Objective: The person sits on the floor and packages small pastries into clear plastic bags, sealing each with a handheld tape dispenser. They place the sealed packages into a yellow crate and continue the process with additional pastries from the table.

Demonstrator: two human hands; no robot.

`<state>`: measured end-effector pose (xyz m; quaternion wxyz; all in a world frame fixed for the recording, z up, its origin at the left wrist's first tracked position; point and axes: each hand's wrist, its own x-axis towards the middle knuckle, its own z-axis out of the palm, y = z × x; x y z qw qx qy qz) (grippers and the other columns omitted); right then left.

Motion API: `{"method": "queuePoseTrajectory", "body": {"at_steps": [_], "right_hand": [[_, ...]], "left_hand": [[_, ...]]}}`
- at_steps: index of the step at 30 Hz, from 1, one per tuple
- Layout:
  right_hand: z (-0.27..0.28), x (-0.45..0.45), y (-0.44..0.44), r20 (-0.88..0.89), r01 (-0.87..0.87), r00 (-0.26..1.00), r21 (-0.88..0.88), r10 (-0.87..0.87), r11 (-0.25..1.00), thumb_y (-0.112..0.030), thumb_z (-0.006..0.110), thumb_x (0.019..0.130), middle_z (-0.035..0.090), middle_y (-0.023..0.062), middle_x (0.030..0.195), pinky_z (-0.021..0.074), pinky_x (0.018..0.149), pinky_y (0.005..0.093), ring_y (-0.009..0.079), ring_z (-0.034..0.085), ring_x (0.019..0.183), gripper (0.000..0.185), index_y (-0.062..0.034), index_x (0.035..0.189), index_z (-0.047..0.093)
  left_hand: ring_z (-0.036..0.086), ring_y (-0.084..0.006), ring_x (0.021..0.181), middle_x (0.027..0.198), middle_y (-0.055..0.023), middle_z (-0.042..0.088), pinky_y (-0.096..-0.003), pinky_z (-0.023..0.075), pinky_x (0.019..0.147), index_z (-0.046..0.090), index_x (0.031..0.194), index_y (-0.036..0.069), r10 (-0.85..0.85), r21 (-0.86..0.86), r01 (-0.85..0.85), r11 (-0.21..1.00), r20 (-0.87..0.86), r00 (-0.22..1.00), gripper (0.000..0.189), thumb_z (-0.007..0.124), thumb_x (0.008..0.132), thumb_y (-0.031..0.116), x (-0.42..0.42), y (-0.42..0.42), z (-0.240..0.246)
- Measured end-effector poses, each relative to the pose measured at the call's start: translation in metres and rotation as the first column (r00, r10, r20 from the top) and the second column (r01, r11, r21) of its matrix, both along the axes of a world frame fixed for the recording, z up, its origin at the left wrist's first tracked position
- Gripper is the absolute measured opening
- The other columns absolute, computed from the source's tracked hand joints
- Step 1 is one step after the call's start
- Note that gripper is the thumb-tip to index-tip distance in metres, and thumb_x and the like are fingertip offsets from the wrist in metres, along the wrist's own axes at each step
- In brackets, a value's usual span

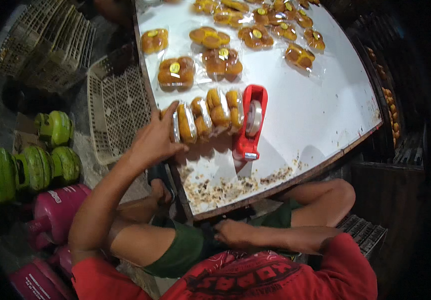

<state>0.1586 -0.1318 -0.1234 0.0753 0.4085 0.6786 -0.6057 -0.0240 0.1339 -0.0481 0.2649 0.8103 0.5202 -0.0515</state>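
Note:
My left hand spans the left end of a row of clear-wrapped bread buns standing on edge on the white tabletop. Its thumb and fingers clasp the end pack, which the hand partly hides. At the row's right end stands a red tape dispenser with a roll of clear tape. In my lap, below the table edge, my right hand lies curled beside something dark. Whether it holds anything cannot be seen.
More wrapped buns, some with round yellow stickers, lie across the table. Crumbs and stains mark its near corner. On the left are a plastic crate, stacked crates, green gas cylinders and pink ones. Buns on racks stand right.

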Motion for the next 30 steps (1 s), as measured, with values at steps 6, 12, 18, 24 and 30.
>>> {"method": "queuePoseTrajectory", "body": {"at_steps": [6,12,18,24,30], "right_hand": [[-0.184,-0.025,-0.046,0.165,-0.190,0.948,-0.397,0.273,0.898,-0.041,0.049,0.101,0.062,0.0226,0.135,0.0412,0.111,0.0509,0.0387,0.055,0.132,0.049,-0.0062,0.132,0.066],[-0.231,-0.045,-0.074,0.013,-0.233,0.966,-0.381,0.257,0.895,-0.040,0.050,0.101,0.059,0.0212,0.140,0.0375,0.115,0.0479,0.0364,0.051,0.137,0.049,-0.0075,0.135,0.064],[-0.191,-0.045,-0.025,0.107,-0.081,0.986,-0.359,0.127,0.930,-0.037,0.052,0.101,0.058,0.0212,0.141,0.0377,0.114,0.0472,0.0371,0.051,0.136,0.046,-0.0071,0.134,0.064],[-0.156,-0.040,0.018,0.179,0.085,0.983,-0.207,-0.048,0.975,-0.035,0.055,0.100,0.058,0.0213,0.142,0.0379,0.114,0.0466,0.0377,0.051,0.136,0.044,-0.0067,0.133,0.064],[-0.116,-0.021,0.057,0.201,0.190,0.960,0.035,-0.193,0.981,-0.032,0.057,0.099,0.057,0.0214,0.142,0.0381,0.114,0.0459,0.0384,0.051,0.136,0.042,-0.0063,0.132,0.064]], "left_hand": [[0.055,-0.0486,0.125,0.148,-0.0304,0.038,-0.0499,0.0499,0.104,0.032,0.156,0.014,0.014,-0.028,-0.014,1.000,0.004,1.000,0.100,0.085,0.075,0.040,-0.005,-0.006,0.001],[0.067,-0.0492,0.095,0.138,-0.0311,0.043,-0.0508,0.0580,0.083,0.034,0.154,0.016,-0.034,0.012,0.034,0.999,0.038,0.999,0.098,0.086,0.073,0.037,-0.013,0.008,-0.011],[0.066,-0.0493,0.087,0.118,-0.0311,0.045,-0.0508,0.0593,0.075,0.028,0.154,0.008,-0.115,-0.048,0.120,0.992,0.089,0.989,0.108,0.090,0.071,0.040,-0.012,0.031,-0.006],[0.068,-0.0491,0.089,0.119,-0.0315,0.048,-0.0520,0.0590,0.075,0.032,0.152,0.009,-0.247,-0.091,0.243,0.966,-0.034,0.968,0.109,0.087,0.069,0.053,-0.003,0.047,0.003],[0.067,-0.0490,0.099,0.121,-0.0319,0.053,-0.0542,0.0576,0.080,0.035,0.151,0.008,-0.332,-0.046,0.329,0.943,-0.085,0.939,0.114,0.081,0.067,0.070,-0.006,0.053,0.000]]}}
